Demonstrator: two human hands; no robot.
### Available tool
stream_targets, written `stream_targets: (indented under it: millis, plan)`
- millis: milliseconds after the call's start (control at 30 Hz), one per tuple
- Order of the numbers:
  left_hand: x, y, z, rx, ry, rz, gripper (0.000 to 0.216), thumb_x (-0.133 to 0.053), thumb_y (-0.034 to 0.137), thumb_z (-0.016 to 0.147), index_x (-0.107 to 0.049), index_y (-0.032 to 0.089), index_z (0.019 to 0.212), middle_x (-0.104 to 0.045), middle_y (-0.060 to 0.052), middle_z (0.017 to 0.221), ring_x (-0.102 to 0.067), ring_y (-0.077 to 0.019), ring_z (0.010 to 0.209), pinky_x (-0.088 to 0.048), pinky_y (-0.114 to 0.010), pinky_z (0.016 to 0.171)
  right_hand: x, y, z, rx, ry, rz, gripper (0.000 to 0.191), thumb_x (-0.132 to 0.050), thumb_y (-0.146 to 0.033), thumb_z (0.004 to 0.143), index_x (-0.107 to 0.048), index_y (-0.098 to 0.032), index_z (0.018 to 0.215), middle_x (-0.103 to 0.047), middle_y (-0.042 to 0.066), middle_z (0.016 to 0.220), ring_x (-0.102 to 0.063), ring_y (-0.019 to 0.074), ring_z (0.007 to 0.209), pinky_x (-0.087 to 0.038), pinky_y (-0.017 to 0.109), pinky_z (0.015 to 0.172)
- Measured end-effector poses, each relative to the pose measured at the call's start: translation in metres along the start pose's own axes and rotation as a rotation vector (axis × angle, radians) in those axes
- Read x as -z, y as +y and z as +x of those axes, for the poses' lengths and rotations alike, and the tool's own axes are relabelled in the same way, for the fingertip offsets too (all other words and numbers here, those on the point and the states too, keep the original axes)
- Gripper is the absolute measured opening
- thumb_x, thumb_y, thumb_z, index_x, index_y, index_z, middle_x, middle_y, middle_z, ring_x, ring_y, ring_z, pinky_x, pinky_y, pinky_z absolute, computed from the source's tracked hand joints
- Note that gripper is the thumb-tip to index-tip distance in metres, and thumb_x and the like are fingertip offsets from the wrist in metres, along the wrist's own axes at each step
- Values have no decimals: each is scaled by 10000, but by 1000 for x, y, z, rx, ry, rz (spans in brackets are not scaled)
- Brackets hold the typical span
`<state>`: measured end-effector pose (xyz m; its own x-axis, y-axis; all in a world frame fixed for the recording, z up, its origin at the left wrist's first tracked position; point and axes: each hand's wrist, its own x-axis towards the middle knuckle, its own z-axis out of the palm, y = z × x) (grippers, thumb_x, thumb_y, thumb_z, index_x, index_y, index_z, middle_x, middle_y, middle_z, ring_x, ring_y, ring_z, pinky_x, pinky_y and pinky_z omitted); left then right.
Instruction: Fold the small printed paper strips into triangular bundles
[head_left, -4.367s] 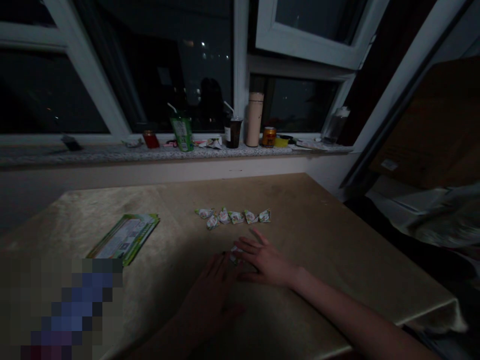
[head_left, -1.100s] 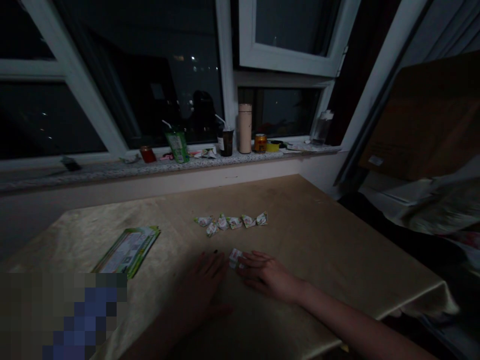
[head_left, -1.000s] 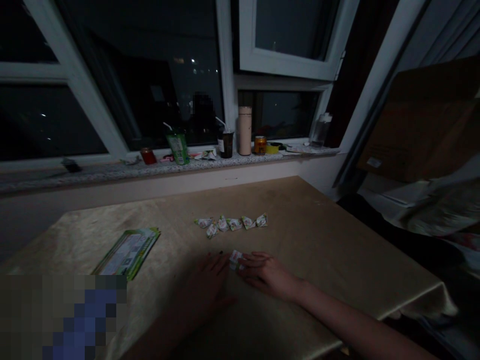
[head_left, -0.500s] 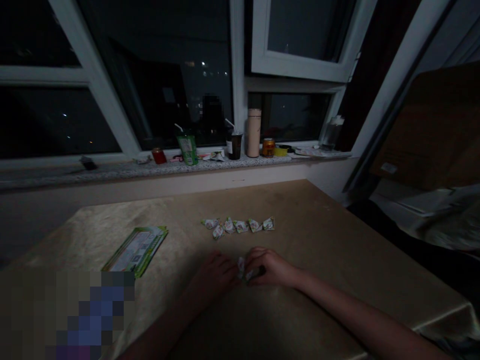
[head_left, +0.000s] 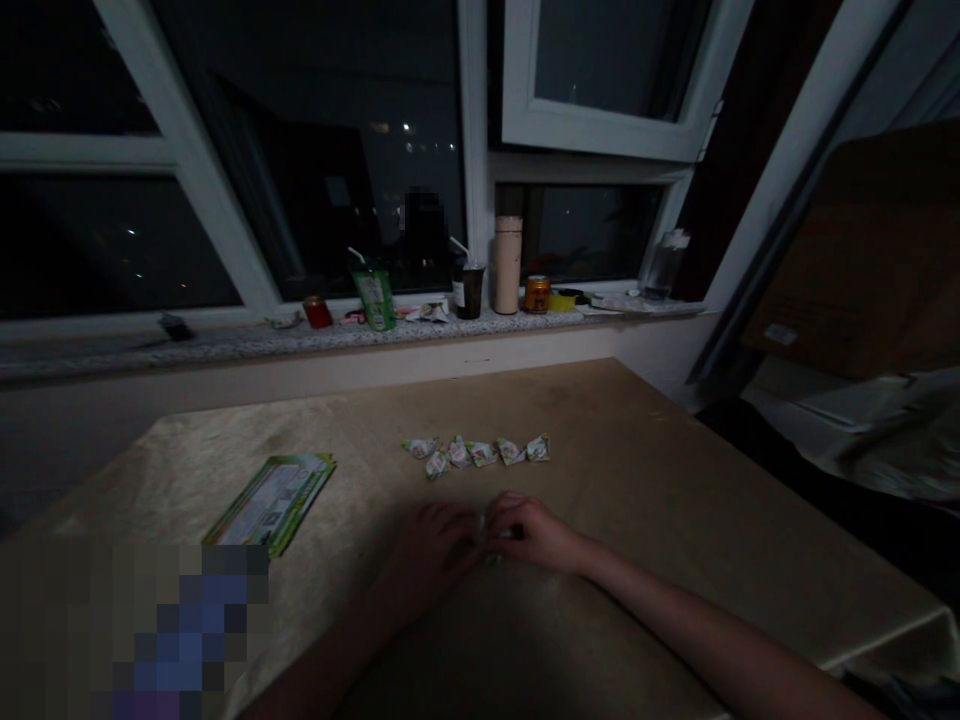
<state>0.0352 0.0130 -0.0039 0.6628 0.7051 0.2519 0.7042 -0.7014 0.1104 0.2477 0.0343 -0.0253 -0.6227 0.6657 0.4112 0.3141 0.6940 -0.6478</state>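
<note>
My left hand and my right hand meet low over the tabletop, fingers curled in. Between their fingertips is a small white-and-green packet, mostly covered by the fingers. A bit of green and white wrapper shows just under my right fingertips; whether it belongs to the same packet I cannot tell. Beyond the hands, several small twisted white-and-green packets lie in a loose row. To the left, a flat green-and-white bag rests on the table.
A shiny beige cloth covers the table. On the stone windowsill behind stand a green cup with a straw, a dark drink cup, a pink flask, an orange can and a red jar. A cardboard box is at right.
My hands have drawn slightly closer around the small packet, and my right fingers now cover more of it. The row of packets and the bag have stayed put.
</note>
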Motion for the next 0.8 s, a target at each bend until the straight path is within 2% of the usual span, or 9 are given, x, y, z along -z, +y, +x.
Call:
stream_targets:
  millis: [100,300,367,433,533,633,800]
  plan:
    - [0,-3,1,103,41,-82,174,-614,403,861,-669,238,872,-568,-36,1189,-487,-257,1122,-354,-424,947,-3,4,1,-4,5,14,285,-559,-416,880,-691,-177,799,-674,54,824,-617,166,851,-467,286,782]
    - [-6,-11,1,150,-2,-143,117,-621,344,856,-688,257,896,-532,-30,1203,-447,-266,1145,-330,-449,962,-6,5,4,-55,32,55,325,-522,-418,902,-692,-177,766,-652,46,778,-604,158,806,-462,276,753]
    - [-9,-14,1,163,-12,-155,135,-592,349,879,-695,263,898,-532,-27,1190,-450,-258,1138,-332,-444,958,-3,3,2,-74,34,71,275,-582,-420,863,-690,-181,783,-635,44,813,-601,157,813,-465,269,741]
    - [-10,-16,2,173,-16,-161,148,-584,362,886,-699,271,907,-537,-26,1172,-460,-254,1120,-341,-442,945,2,2,-2,-109,70,64,233,-711,-405,754,-684,-183,816,-604,46,898,-593,160,842,-467,256,720]
    - [-10,-16,3,183,-20,-166,138,-600,361,877,-705,275,901,-547,-25,1140,-472,-257,1091,-346,-445,928,10,3,-9,-146,122,-98,202,-804,-322,647,-672,-192,725,-572,28,886,-568,180,883,-434,287,763]
    - [-8,-15,4,177,-21,-172,127,-613,357,871,-706,274,894,-552,-20,1123,-473,-252,1081,-342,-433,927,14,5,-12,-160,102,-187,161,-807,-273,653,-673,-203,707,-595,13,846,-561,185,885,-389,314,800]
    - [-8,-15,3,139,-15,-161,138,-587,362,890,-687,279,937,-561,-15,1126,-474,-238,1075,-325,-423,934,11,7,-9,-165,90,-114,136,-786,-251,691,-687,-201,771,-643,6,828,-581,174,865,-376,305,797]
